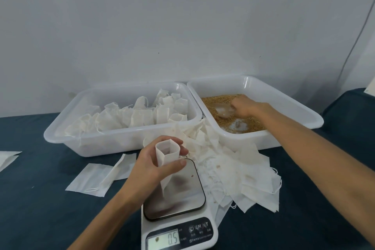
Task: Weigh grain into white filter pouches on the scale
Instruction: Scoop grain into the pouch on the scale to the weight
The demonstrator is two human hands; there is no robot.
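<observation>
My left hand [151, 165] grips a white filter pouch [166, 160] with its mouth held open, its bottom tip touching the steel plate of the scale [182, 195]. The scale's display [164, 239] reads 0.5. My right hand [246, 105] reaches into the right white tub [284, 97] and holds a clear scoop [223, 110] down in the brown grain [215, 101]. A patch of the tub's bare bottom shows through the grain near its front.
A second white tub [67, 119] at the left holds several filled pouches [142, 113]. A heap of flat empty pouches [233, 168] lies right of the scale. More flat pouches [99, 176] lie on the dark blue cloth at the left. A wall stands close behind.
</observation>
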